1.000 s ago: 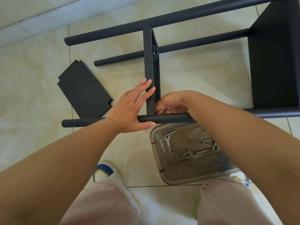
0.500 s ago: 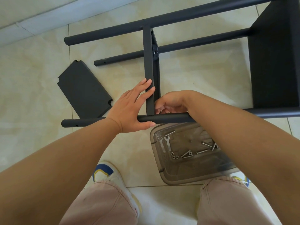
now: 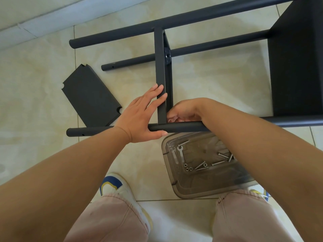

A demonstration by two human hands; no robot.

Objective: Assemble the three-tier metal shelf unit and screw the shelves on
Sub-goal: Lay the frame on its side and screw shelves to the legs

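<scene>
The dark grey shelf unit lies on its side on the tiled floor. Its near pole (image 3: 183, 127) runs left to right under both my wrists. The middle shelf (image 3: 160, 67) stands on edge between that pole and the far pole (image 3: 174, 20). My left hand (image 3: 141, 117) lies flat against the shelf's left face, thumb hooked under the near pole. My right hand (image 3: 185, 110) is curled at the corner where shelf and pole meet; its fingertips and anything in them are hidden. An end shelf (image 3: 297, 67) is fitted at the right.
A loose shelf panel (image 3: 89, 96) lies on the floor to the left. A clear plastic bin (image 3: 201, 186) by my right knee holds screws (image 3: 201, 165), nuts (image 3: 187, 167) and a small wrench (image 3: 180, 152). My shoe (image 3: 113, 184) and knees are at the bottom. A lower pole (image 3: 209, 48) runs beyond.
</scene>
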